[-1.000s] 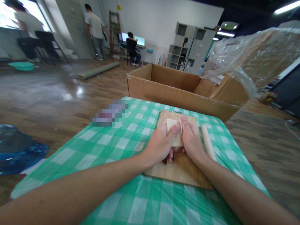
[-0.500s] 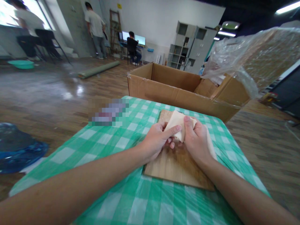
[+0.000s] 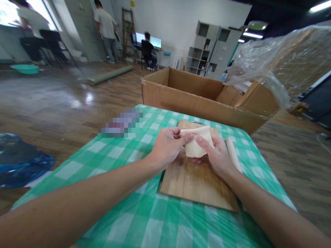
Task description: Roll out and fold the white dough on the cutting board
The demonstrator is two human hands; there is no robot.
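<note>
A pale sheet of dough (image 3: 195, 143) is lifted just above a wooden cutting board (image 3: 193, 182). My left hand (image 3: 168, 144) pinches its upper left corner between thumb and fingers. My right hand (image 3: 216, 155) cups the dough from below and the right, thumb on top. A pale rolling pin (image 3: 234, 155) lies along the board's right edge, beside my right wrist. The board rests on a table covered with a green and white checked cloth (image 3: 124, 165) under clear plastic.
A large open cardboard box (image 3: 204, 94) stands just behind the table, with crinkled clear plastic (image 3: 281, 65) over its right side. A blue water jug (image 3: 20, 162) lies on the wooden floor at left. Three people are far back by chairs and desks.
The dough went from being pressed flat on the board to being lifted off it in both hands. It now hangs folded between my fingers, slightly nearer to me.
</note>
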